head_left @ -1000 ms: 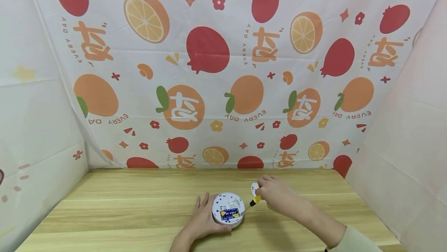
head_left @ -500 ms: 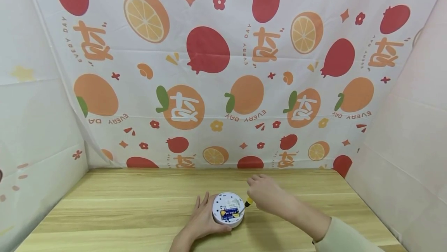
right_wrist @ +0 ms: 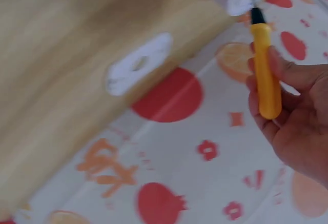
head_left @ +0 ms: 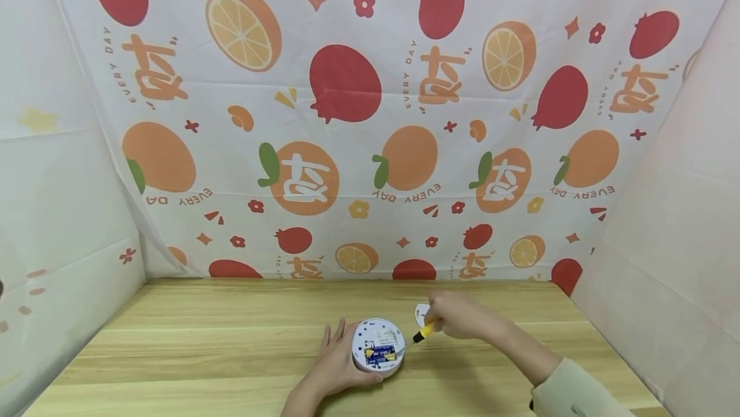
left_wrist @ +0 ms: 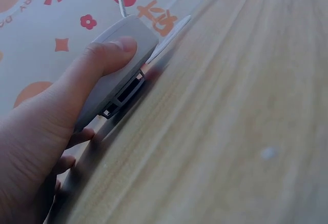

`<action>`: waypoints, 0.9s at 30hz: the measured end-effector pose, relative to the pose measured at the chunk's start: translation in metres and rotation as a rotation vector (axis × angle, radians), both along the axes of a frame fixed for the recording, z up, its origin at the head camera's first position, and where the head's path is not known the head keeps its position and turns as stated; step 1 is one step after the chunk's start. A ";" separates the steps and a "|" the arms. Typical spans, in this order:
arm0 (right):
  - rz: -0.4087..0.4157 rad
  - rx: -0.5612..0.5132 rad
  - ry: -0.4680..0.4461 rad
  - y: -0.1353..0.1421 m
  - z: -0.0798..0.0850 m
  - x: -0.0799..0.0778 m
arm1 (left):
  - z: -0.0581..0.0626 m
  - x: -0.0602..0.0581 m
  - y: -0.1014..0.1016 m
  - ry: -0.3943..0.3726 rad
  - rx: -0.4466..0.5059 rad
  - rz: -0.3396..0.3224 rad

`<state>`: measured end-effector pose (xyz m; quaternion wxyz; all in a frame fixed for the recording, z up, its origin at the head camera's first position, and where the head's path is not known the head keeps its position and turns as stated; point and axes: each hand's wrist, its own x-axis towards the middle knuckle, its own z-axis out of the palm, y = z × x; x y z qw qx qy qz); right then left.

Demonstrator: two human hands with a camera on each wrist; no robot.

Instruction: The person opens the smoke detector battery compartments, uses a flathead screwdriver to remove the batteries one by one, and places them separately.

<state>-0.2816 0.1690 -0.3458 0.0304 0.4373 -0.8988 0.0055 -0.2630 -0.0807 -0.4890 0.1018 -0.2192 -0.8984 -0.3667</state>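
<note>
A round white smoke detector (head_left: pixel 374 332), its battery side up, sits at the front middle of the table. Blue-and-yellow batteries (head_left: pixel 380 354) lie in its open compartment. My left hand (head_left: pixel 338 362) grips its left side, the thumb along the near wall, as the left wrist view shows the thumb (left_wrist: pixel 110 55) on the white casing (left_wrist: pixel 110 88). My right hand (head_left: pixel 459 315) holds a screwdriver (right_wrist: pixel 266 75) by its yellow handle between thumb and fingers. The screwdriver's metal shaft slants down to the right end of the batteries; whether the tip touches them I cannot tell.
A white battery cover (head_left: pixel 422 314) lies on the wooden table (head_left: pixel 231 340) behind and right of the detector, partly hidden by my right hand. Fruit-print cloth (head_left: pixel 358 224) hangs at the table's back edge, and pale cloth (head_left: pixel 665 243) closes the sides.
The right hand with the screwdriver swings left and more upright, then back right and lower in its slant, uncovering the battery cover again. My left hand and the detector stay put.
</note>
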 end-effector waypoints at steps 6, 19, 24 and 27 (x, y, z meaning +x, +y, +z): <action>-0.016 -0.193 -0.197 0.028 -0.029 -0.012 | 0.003 0.001 -0.001 0.007 0.006 -0.002; 0.076 -0.540 -0.454 0.056 -0.078 -0.026 | 0.002 0.000 0.001 -0.006 -0.005 -0.002; 0.052 -0.547 -0.469 0.057 -0.077 -0.024 | 0.002 0.000 0.001 -0.022 -0.009 0.006; 0.041 -0.552 -0.479 0.057 -0.077 -0.023 | 0.002 0.000 0.000 -0.026 -0.011 0.011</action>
